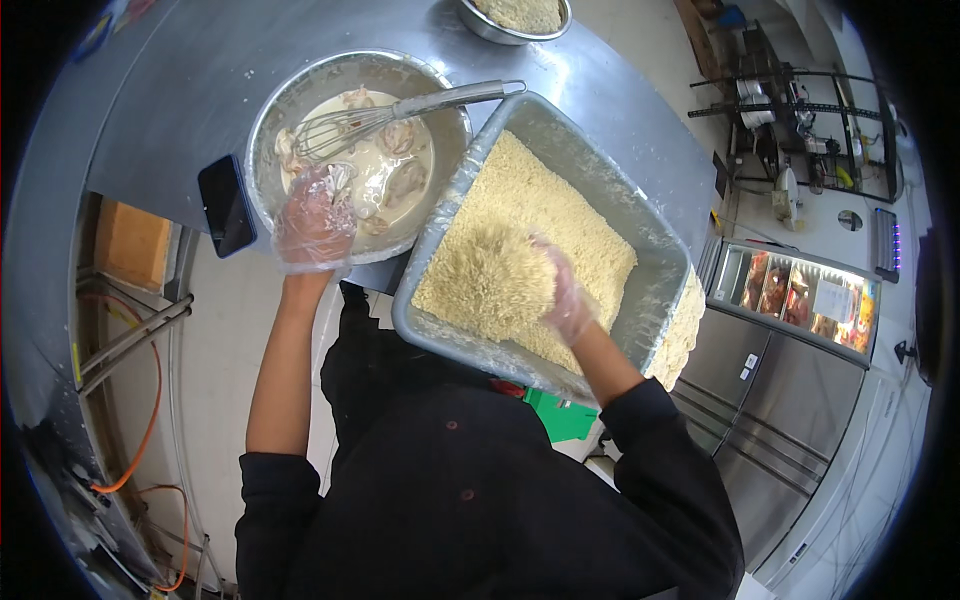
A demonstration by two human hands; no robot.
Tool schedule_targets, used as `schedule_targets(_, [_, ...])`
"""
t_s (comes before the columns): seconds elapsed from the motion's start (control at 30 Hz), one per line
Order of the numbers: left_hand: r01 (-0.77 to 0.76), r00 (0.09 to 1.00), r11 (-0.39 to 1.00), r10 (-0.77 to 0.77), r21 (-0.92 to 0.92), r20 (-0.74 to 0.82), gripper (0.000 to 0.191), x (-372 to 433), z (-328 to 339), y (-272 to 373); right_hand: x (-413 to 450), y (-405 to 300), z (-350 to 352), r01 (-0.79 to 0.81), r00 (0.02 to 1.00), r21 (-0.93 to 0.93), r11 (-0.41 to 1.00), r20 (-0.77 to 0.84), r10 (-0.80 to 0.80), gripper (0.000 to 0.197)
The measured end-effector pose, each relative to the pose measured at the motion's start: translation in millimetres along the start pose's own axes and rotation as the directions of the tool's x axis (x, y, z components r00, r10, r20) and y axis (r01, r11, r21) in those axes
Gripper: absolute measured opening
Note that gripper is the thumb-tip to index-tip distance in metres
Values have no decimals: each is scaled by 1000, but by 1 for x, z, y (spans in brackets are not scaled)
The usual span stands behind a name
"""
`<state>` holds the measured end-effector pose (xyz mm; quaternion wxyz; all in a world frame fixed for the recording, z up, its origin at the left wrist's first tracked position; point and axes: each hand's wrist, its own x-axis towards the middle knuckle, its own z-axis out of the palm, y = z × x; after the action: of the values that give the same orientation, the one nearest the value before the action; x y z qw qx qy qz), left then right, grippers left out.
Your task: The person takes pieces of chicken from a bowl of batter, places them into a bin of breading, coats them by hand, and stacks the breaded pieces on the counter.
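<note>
My left hand, in a clear plastic glove, is over the near left part of a metal bowl of pale batter with pieces of raw meat; its fingertips touch or hold a pale, coated piece I cannot make out. A wire whisk lies across the bowl, its handle end over the rim. To the right stands a grey plastic tub of yellowish crumbs. My gloved right hand is in the tub, blurred, against a heap of crumbs; whether it grips anything is unclear.
A dark phone lies left of the batter bowl on the steel table. A smaller metal bowl of crumbs stands at the table's far side. Beneath the tub shows a green container. A lit display fridge stands at the right.
</note>
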<state>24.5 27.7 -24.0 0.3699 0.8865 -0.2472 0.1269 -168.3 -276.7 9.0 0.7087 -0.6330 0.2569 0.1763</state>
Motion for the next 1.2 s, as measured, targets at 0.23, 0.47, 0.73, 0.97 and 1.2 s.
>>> schedule_targets(0.23, [28,997,994,-20,108,-74,36,-2,4,2,18,-29,15,-23,970,-989,145,-57,-236,56])
schedule_targets(0.47, [108,994,987,-109,115,4,35,-1,2,7,45,-20,5,43,912,-999,-22,49,-408,62])
schedule_targets(0.73, [101,995,989,-102,104,10,31,4,2,4,41,-44,-11,127,902,-823,553,-136,-410,69])
schedule_targets(0.97, [193,980,970,-197,150,13,32,-1,14,-9,1,-8,-20,-445,852,-246,861,-413,322,73])
schedule_targets(1.2, [164,986,950,-163,265,-26,34,-5,9,-2,-37,-47,-31,-32,912,-80,996,-409,-4,60])
